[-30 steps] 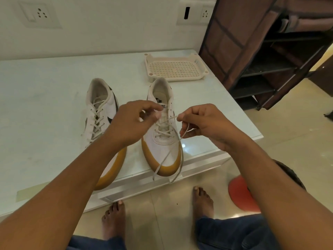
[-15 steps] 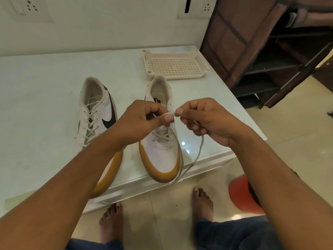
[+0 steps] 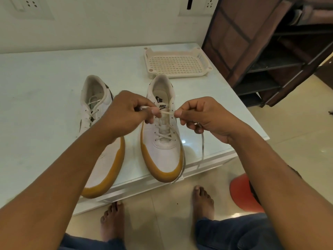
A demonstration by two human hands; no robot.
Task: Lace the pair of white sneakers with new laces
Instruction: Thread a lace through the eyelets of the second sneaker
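The table point(image 3: 45, 105) holds both sneakers toes-near, within easy reach; the left sneaker point(image 3: 106, 159) looks laced. Above the right sneaker point(image 3: 162, 150), the left hand point(image 3: 124, 112) and right hand point(image 3: 203, 118) each pinch the lace point(image 3: 166, 112), drawn taut between them, probably for tying.

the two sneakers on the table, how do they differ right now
The sneaker on the left lies untouched; the sneaker on the right has its lace pinched taut between the left hand and right hand, one end trailing over the table edge. The left one is angled and partly hidden by a forearm; the right one sits square to the edge. Both have white uppers and tan soles.
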